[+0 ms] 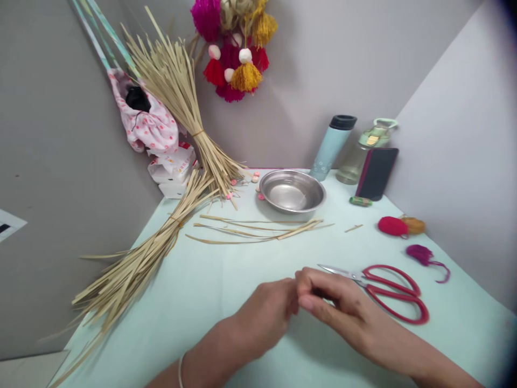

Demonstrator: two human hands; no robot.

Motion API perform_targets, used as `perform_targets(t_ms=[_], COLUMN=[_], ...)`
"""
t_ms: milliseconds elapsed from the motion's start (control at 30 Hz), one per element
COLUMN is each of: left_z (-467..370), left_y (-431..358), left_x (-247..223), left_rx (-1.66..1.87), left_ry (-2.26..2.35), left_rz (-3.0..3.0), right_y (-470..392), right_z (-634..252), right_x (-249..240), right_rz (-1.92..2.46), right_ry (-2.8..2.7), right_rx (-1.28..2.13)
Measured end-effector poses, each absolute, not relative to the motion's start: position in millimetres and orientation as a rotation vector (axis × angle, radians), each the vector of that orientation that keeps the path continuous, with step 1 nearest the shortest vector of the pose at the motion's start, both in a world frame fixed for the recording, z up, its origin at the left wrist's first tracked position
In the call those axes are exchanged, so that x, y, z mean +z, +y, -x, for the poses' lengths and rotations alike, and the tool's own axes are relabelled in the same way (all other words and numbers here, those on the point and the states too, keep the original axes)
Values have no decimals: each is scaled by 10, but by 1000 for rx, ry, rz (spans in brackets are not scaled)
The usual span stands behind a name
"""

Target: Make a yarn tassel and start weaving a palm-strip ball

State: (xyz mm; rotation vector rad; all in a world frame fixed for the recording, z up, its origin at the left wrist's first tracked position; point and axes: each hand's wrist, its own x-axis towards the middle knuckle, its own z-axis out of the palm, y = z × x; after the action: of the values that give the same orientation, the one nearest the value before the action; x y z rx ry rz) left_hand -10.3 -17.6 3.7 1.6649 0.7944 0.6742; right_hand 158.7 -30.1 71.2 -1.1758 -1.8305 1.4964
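My left hand [269, 310] and my right hand [339, 302] meet above the front middle of the pale green table. Both have curled fingers, and their fingertips come together. Whatever may be between them is hidden. Red-handled scissors [398, 293] lie just right of my right hand, blades pointing left. Beyond my hands are several loose straw strips [258, 231] and a shiny metal bowl [291, 192]. One tied straw bundle [147, 248] lies on the left side; another straw bundle [183, 102] leans against the wall behind it.
A blue tumbler [332, 148], a green bottle [361, 153] and a phone [377, 173] stand at the back right. Red yarn [391, 226] and purple yarn [420, 254] lie at the right. Tassels [246, 75] hang on the wall; a dotted bag [151, 126] hangs left.
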Motion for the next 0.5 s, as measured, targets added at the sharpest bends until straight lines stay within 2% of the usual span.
perform_targets(t_ms=[133,333,500], left_z=[85,79,128], left_y=[-245,-164,-52], left_x=[78,98,173], left_rx=[570,615,741], left_ry=[687,699,596], left_rz=[-1761,-1193,-838], right_y=[-98,178,196], right_z=[-1666,-1696,-1710], right_x=[579,345,325], right_rz=[1176,1036,1004], right_ry=[-1448,-1008,-993], right_rx=[1614,1902,1782])
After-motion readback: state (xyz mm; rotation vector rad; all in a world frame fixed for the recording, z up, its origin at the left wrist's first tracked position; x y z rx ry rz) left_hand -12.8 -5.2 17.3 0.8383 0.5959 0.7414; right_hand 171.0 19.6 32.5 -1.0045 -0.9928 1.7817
